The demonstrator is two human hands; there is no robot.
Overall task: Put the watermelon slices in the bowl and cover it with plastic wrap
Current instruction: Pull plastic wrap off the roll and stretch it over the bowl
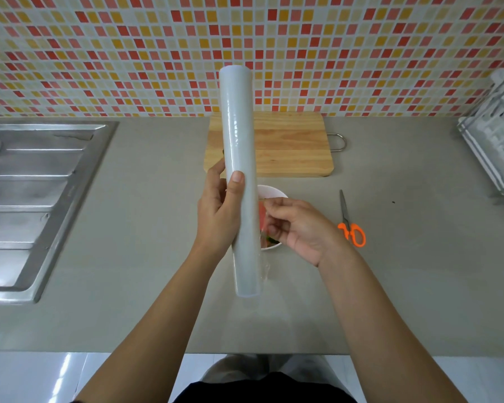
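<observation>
Stood at the covering step, judging by the scene. Gripped the plastic wrap roll (pixel 240 158) near upright at frame centre in the left hand (pixel 216 210), fingers curled round its lower half and thumb pressed on the front. Pinched what looked like the loose film (pixel 264 258) at the roll's right side with the right hand (pixel 300 225), fingers curled. Partly hidden behind both hands: the white bowl (pixel 274 191) on the tabletop (pixel 405 271), with the watermelon slices (pixel 262 211) already in it, pink flesh and a bit of green rind showing. Called next for drawing the film out wide enough to span the bowl, laying it over the rim, then cutting it free. Elsewhere: steel sink (pixel 35 184) at left, white dish rack (pixel 498 141) at the right edge, wooden cutting board (pixel 288 146) above centre behind the roll, orange-handled scissors (pixel 351 228) just right of the bowl, handy for the cut. Nothing seen between film and bowl; likeliest snag judged to be film clinging to itself.
</observation>
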